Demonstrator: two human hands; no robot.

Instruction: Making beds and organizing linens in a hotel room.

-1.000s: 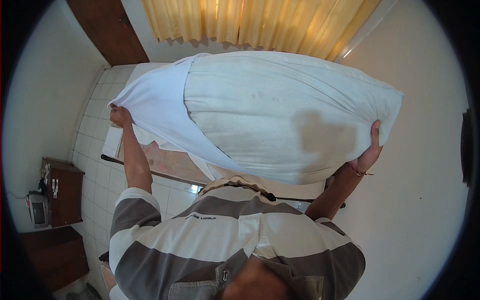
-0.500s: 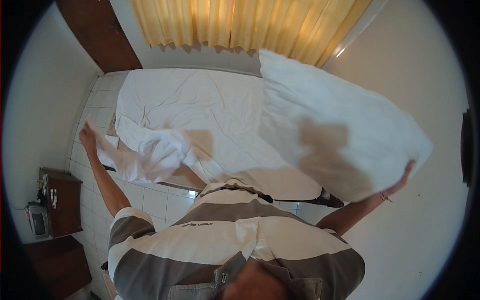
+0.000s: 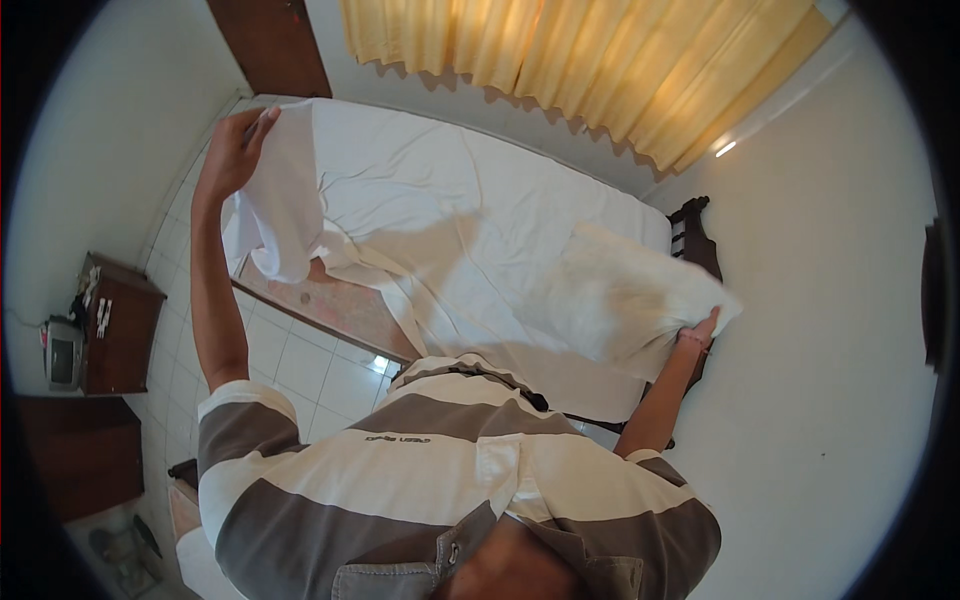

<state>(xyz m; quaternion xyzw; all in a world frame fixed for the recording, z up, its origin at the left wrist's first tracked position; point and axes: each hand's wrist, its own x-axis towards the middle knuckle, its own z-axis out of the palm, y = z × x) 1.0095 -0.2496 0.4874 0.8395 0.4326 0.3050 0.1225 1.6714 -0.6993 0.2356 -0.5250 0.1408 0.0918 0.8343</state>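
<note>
Wide apart: left hand [image 3: 235, 155], ten o'clock, clamped on white cloth [image 3: 283, 215]; right hand [image 3: 702, 328], three o'clock, gripping pillow [image 3: 615, 300] by corner, over bed [image 3: 425, 170]!

We find one short line of small dark lettering [image 3: 398, 439] on a pale band of the striped shirt [image 3: 400, 470], lower frame, left of centre.

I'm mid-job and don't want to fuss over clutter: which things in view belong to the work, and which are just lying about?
In the work:
- cloth, in the left hand
- pillow, in the right hand

Just about, in neither hand:
- sheet, on the bed
- TV
- cabinet
- curtain
- door
</note>
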